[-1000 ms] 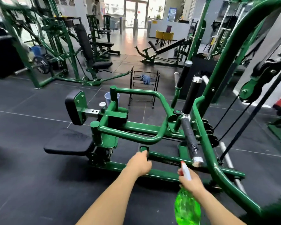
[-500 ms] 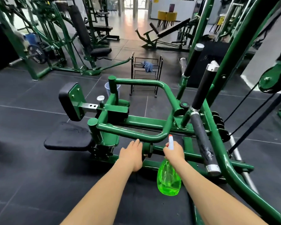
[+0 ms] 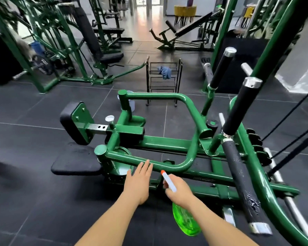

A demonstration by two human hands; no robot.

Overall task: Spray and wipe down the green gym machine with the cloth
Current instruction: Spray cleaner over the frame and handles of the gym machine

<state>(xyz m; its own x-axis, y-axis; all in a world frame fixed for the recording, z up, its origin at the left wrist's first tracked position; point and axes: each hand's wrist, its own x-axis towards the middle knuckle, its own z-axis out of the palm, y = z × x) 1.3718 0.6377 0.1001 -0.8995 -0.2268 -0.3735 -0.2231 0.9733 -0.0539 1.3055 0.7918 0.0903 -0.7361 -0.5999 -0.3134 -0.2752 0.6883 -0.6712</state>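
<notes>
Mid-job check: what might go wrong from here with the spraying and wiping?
The left hand is bare; the only cloth in view hangs on the far rack, so sprayed liquid may sit unwiped. The right hand aims the spray bottle near the left fingers, which could get sprayed.

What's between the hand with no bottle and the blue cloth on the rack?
In the head view, the machine's green tube loop and bare dark floor lie between the left hand and the cloth.
</notes>
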